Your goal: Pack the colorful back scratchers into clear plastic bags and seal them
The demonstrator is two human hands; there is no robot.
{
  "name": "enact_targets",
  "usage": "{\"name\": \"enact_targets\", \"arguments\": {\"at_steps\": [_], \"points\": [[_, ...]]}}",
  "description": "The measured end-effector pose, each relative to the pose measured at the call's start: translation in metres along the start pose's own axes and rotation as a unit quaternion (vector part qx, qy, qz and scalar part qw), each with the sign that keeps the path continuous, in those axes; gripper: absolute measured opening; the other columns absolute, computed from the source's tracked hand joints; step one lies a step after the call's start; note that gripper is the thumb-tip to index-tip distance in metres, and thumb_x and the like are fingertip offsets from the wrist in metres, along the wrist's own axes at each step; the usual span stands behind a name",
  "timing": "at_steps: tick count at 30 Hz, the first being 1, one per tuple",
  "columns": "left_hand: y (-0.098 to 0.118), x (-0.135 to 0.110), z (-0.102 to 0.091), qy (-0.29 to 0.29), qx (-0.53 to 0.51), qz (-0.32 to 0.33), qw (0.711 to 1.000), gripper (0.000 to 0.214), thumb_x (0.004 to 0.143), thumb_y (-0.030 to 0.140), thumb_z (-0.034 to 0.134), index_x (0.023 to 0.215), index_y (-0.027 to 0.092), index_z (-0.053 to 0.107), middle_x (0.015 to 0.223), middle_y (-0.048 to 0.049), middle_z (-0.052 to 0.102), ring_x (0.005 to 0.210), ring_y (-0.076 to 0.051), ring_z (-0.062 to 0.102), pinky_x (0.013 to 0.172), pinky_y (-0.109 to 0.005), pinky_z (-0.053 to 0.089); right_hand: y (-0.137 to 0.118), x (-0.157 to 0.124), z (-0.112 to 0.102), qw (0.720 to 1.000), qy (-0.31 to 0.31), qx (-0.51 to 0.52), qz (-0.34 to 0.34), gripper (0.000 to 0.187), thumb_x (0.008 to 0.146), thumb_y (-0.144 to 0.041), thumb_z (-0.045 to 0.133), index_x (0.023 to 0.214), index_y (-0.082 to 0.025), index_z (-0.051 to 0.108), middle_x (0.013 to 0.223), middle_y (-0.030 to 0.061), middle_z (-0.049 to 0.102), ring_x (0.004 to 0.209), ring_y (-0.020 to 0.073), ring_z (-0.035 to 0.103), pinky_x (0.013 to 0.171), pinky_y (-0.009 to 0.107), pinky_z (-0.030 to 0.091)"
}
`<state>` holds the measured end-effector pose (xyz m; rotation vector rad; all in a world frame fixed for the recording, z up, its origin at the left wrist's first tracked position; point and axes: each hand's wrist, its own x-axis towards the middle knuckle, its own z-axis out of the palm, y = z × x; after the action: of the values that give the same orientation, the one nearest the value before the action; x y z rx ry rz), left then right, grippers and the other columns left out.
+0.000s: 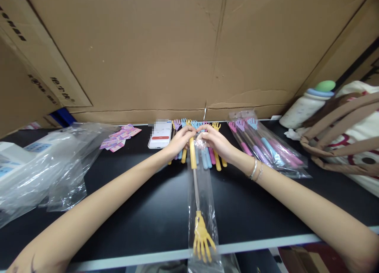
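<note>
A yellow back scratcher with a metal shaft lies inside a clear plastic bag. Its claw end points toward me and hangs over the table's front edge. My left hand has its fingers closed at the bag's far end, by the yellow handle. Beside it, my right hand pinches the same end of the bag, the two hands' fingertips almost meeting. Behind and partly under both hands, several loose back scratchers in yellow, blue, pink and purple lie in a row, partly hidden.
Bagged back scratchers lie to the right, near a white bottle and a bag with brown handles. A phone, printed cards and clear plastic bags are on the left. Cardboard stands behind.
</note>
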<state>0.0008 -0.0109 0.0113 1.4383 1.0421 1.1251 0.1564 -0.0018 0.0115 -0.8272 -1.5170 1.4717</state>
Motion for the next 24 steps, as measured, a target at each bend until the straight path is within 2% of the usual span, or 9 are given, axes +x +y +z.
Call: {"name": "enact_targets", "arguments": {"at_steps": [6, 11, 17, 21, 24], "points": [[-0.007, 0.006, -0.005, -0.018, 0.013, -0.020, 1.000, 0.017, 0.086, 0.034, 0.050, 0.088, 0.019, 0.055, 0.074, 0.0008, 0.051, 0.060, -0.008, 0.050, 0.045, -0.014, 0.038, -0.003, 0.000, 0.001, 0.998, 0.025, 0.053, 0.007, 0.017, 0.071, -0.021, 0.055, 0.088, -0.019, 0.054, 0.070, -0.0035, 0.056, 0.064, 0.0107, 0.053, 0.058, 0.023, 0.044], [-0.006, 0.010, -0.010, -0.084, 0.029, -0.062, 0.994, 0.038, 0.087, 0.048, 0.045, 0.074, 0.015, 0.055, 0.061, 0.0004, 0.050, 0.050, -0.007, 0.047, 0.041, -0.014, 0.034, -0.006, 0.002, -0.002, 0.997, 0.051, 0.064, 0.010, 0.015, 0.071, -0.019, 0.053, 0.086, -0.018, 0.056, 0.066, -0.0038, 0.056, 0.061, 0.0101, 0.054, 0.058, 0.022, 0.045], [0.003, 0.006, -0.010, -0.069, 0.022, -0.047, 0.996, 0.032, 0.088, 0.045, 0.049, 0.082, 0.015, 0.057, 0.068, -0.0003, 0.054, 0.054, -0.006, 0.051, 0.041, -0.011, 0.033, -0.009, 0.001, -0.005, 0.996, 0.057, 0.065, 0.019, 0.015, 0.075, -0.017, 0.053, 0.089, -0.019, 0.056, 0.066, -0.0039, 0.057, 0.058, 0.0091, 0.055, 0.055, 0.021, 0.046], [0.013, 0.007, -0.016, -0.077, -0.018, -0.031, 0.996, 0.033, 0.085, 0.048, 0.054, 0.081, 0.015, 0.055, 0.063, 0.0017, 0.050, 0.050, -0.005, 0.048, 0.038, -0.011, 0.032, -0.016, 0.000, -0.008, 0.995, 0.029, 0.085, 0.035, 0.017, 0.080, -0.018, 0.048, 0.097, -0.020, 0.051, 0.062, -0.0043, 0.056, 0.051, 0.0101, 0.056, 0.051, 0.024, 0.049], [0.026, 0.009, -0.025, -0.063, -0.062, -0.006, 0.996, 0.036, 0.081, 0.052, 0.058, 0.083, 0.016, 0.055, 0.059, 0.0040, 0.046, 0.046, -0.005, 0.045, 0.038, -0.012, 0.033, -0.018, 0.001, -0.013, 0.995, 0.033, 0.084, 0.034, 0.013, 0.083, -0.019, 0.044, 0.095, -0.020, 0.048, 0.059, -0.0037, 0.058, 0.049, 0.0098, 0.055, 0.050, 0.023, 0.048]]}}
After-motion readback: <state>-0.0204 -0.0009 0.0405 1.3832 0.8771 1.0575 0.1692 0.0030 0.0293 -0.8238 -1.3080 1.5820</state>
